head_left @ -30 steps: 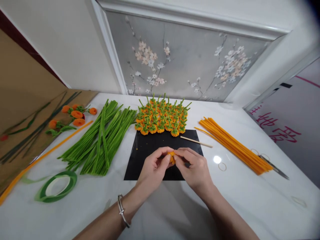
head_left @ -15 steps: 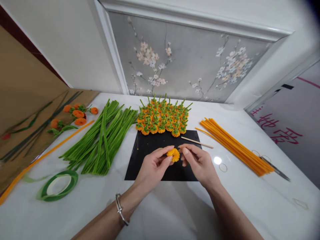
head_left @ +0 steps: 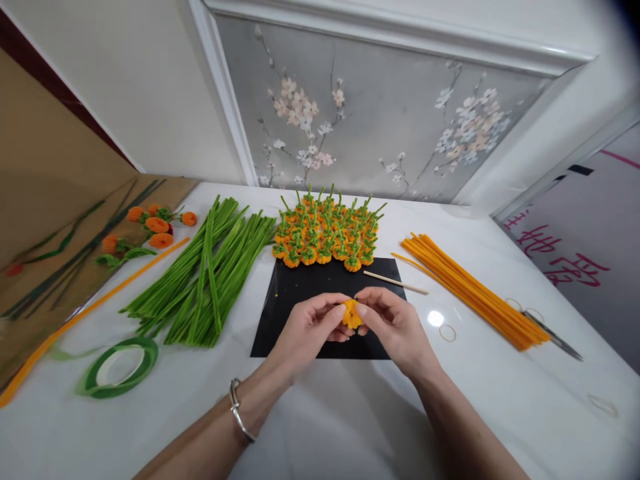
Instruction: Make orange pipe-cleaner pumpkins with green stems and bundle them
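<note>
A small yellow-orange pipe-cleaner flower (head_left: 352, 314) is pinched between both hands above a black mat (head_left: 293, 313). My left hand (head_left: 313, 328) grips its left side with thumb and fingers; a silver bangle circles that wrist. My right hand (head_left: 393, 328) closes on the flower's right side, thumb against the petals. Just beyond the mat stand rows of finished-looking orange pipe-cleaner flowers (head_left: 325, 233) with green stems pointing up. A thin wooden stick (head_left: 395, 283) lies across the mat's right edge.
Green pipe cleaners (head_left: 200, 280) and a roll of green tape (head_left: 145, 365) lie to the left. Orange pipe cleaners (head_left: 470, 293), scissors (head_left: 555, 338) and a rubber band (head_left: 447, 333) are on the right. Several orange flowers (head_left: 159, 241) rest on brown paper at far left.
My right hand has moved in to the left and now touches the flower. The flower has shifted slightly right and turned in my fingers.
</note>
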The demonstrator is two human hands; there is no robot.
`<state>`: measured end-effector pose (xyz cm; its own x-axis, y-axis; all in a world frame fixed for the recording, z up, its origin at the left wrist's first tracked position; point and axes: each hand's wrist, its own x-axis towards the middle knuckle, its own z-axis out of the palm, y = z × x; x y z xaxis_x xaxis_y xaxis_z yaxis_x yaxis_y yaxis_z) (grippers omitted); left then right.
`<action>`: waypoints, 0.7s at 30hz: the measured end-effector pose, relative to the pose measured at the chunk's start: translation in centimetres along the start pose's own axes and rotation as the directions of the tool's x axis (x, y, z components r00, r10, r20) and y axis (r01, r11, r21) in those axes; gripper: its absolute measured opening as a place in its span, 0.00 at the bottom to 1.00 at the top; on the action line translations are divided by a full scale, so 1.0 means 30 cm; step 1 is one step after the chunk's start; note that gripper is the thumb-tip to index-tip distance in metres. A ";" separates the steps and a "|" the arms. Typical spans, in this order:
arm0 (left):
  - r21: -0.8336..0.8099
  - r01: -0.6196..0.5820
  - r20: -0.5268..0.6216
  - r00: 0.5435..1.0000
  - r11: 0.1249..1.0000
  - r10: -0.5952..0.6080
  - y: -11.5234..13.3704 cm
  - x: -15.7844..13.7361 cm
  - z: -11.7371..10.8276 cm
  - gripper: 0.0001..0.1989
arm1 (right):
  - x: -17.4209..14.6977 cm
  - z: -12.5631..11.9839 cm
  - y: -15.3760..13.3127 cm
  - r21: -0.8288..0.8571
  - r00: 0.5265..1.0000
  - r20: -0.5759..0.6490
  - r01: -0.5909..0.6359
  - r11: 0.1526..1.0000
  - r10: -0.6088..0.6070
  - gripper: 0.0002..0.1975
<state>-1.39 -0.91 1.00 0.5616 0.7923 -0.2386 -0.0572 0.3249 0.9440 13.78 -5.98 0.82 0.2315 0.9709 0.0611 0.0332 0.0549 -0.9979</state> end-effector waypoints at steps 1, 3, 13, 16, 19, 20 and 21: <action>-0.050 0.025 0.010 1.000 0.998 -0.025 0.002 -0.001 -0.001 0.13 | 0.000 0.001 0.001 0.008 1.000 0.001 -0.001 1.000 0.001 0.12; -0.133 0.072 0.022 0.997 0.988 -0.070 0.005 -0.002 -0.001 0.13 | 0.000 -0.001 0.004 0.006 1.000 0.002 0.015 1.000 -0.015 0.11; -0.026 0.015 -0.185 0.982 1.000 -0.019 0.033 -0.014 0.017 0.11 | -0.026 -0.030 0.022 -0.417 0.880 0.153 0.471 0.778 -0.450 0.07; -0.076 0.046 -0.191 0.980 0.996 -0.060 0.027 -0.014 0.016 0.11 | -0.031 -0.013 0.029 -0.518 0.834 0.147 0.523 0.676 -0.532 0.08; -0.155 0.099 -0.162 0.979 0.983 -0.124 0.014 -0.015 0.014 0.12 | -0.035 0.005 0.036 -0.552 0.786 0.143 0.568 0.610 -0.601 0.10; -0.176 0.112 -0.150 0.979 0.978 -0.139 0.009 -0.016 0.014 0.12 | -0.036 0.010 0.037 -0.553 0.770 0.138 0.582 0.596 -0.624 0.10; -0.192 0.122 -0.139 0.979 0.974 -0.150 0.006 -0.017 0.014 0.13 | -0.037 0.014 0.038 -0.553 0.757 0.129 0.591 0.587 -0.641 0.11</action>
<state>-1.32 -1.47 1.38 0.4436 0.7987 -0.4066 -0.1455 0.5118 0.8467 13.16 -6.89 -0.39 0.0288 0.7297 0.6831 0.6942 0.4771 -0.5389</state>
